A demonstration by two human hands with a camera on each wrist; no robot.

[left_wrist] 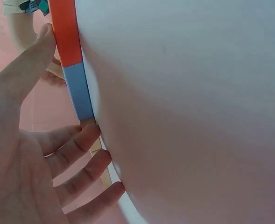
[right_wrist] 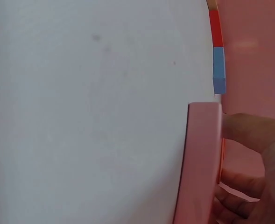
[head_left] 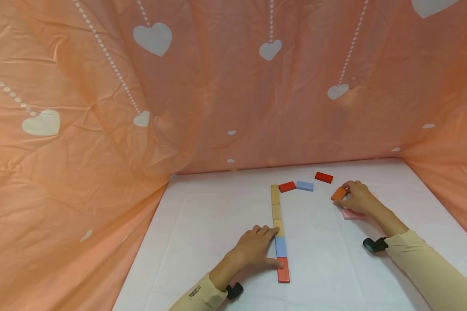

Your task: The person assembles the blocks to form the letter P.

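While the left hand (head_left: 254,248) is lying spread wide beside the column (head_left: 280,242) at the lower middle of the frame, its thumb is touching the near red block (head_left: 283,274) and its forefinger is reaching the nearest of three pale wooden blocks (head_left: 276,211). Between thumb and forefinger, the near blue block (head_left: 281,249) is sitting in the same line. Those straight fingers are gripping nothing; they are probably steadying the column and keeping its long edges flush.

Right of centre, the right hand (head_left: 359,199) is holding the orange block (head_left: 339,193) in a narrow pinch between thumb and fingers. By gripping at the edges, it is leaving much of the broad top uncovered, which is likely helping fine control. Whether the block is touching the white surface (head_left: 218,207), I cannot tell.

The orange block is appearing flat, rectangular and plainly coloured, slanting across the frame. A pink block (head_left: 352,214) is lying partly hidden below the hand. Beside the column's far end, the far red block (head_left: 287,187) is meeting the far blue block (head_left: 305,186) at a slight angle, and a loose red block (head_left: 324,177) is lying apart, farther up and right.
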